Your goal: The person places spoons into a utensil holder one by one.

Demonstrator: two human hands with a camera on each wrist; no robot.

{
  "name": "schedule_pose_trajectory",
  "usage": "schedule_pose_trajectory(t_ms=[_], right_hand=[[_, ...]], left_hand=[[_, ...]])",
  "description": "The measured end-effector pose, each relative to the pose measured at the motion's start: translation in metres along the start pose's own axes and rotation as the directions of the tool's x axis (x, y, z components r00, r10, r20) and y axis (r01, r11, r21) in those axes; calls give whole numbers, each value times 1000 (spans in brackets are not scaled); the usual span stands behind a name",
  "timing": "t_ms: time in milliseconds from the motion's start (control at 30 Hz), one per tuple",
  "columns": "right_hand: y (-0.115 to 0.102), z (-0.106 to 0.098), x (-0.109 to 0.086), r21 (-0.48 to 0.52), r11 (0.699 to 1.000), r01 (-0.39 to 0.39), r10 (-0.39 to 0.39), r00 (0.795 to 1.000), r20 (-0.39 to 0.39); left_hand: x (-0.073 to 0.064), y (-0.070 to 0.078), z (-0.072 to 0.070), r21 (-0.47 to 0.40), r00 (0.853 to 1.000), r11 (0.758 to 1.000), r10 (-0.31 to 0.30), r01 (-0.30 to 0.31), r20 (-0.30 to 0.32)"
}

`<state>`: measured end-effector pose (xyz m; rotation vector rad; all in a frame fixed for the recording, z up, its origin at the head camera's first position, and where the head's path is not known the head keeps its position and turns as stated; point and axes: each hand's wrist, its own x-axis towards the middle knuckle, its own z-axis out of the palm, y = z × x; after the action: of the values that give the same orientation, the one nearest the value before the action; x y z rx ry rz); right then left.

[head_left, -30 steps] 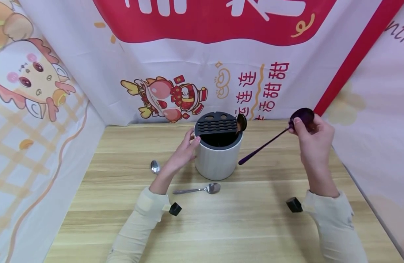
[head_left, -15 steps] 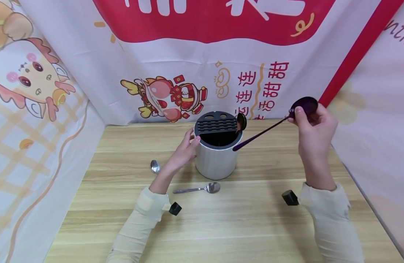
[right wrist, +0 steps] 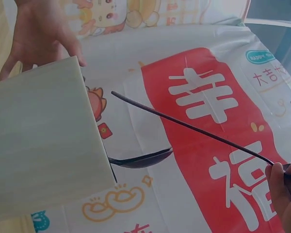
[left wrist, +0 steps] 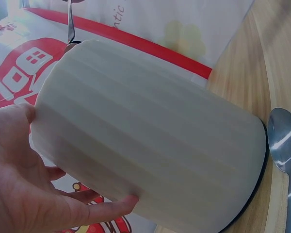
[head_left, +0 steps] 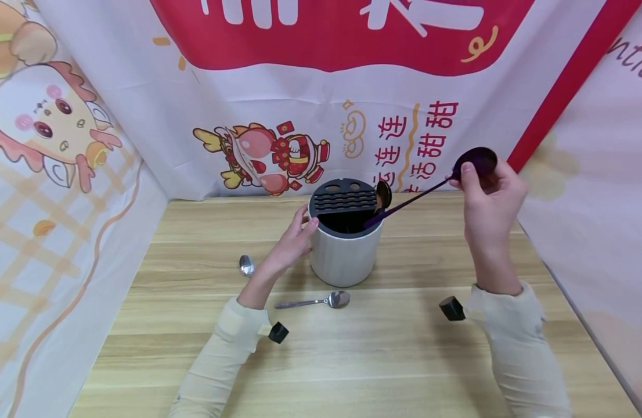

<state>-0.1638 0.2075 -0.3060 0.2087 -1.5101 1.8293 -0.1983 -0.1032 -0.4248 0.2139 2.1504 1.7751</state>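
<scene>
A white ribbed utensil holder with a dark slotted lid stands upright near the back of the table. My left hand rests on its left side; in the left wrist view the fingers lie spread and fairly straight along the wall. My right hand pinches a dark purple long-handled spoon by its bowl, thumb on top. Its handle slants down left, the end overlapping the holder's large opening in the head view. A dark, coppery spoon stands in the holder, bowl up.
Two silver spoons lie on the wooden table: one spoon in front of the holder, another spoon partly hidden by the left forearm. A printed cloth hangs close behind the holder, with further cloths at both sides.
My right hand has moved up and slightly left, bringing the purple spoon's handle end from beside the holder to its opening. The left hand and holder stay put.
</scene>
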Motion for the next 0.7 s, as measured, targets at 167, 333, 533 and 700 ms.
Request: schedule_pose_trajectory(t_ms=[167, 333, 533, 700], right_hand=[[-3, 8, -3, -177, 983, 44, -42, 999, 17], [2, 15, -7, -349, 932, 94, -86, 996, 39], [9, 23, -13, -404, 892, 202, -169, 979, 116], [14, 30, -16, -409, 869, 279, -219, 957, 189]], left_hand=[[2, -2, 0, -7, 1000, 1000, 2, -2, 0], [1, -2, 0, -3, 1000, 1000, 4, -4, -2], [1, -1, 0, 7, 1000, 1000, 5, -5, -8], [1, -1, 0, 6, 1000, 1000, 4, -4, -6]])
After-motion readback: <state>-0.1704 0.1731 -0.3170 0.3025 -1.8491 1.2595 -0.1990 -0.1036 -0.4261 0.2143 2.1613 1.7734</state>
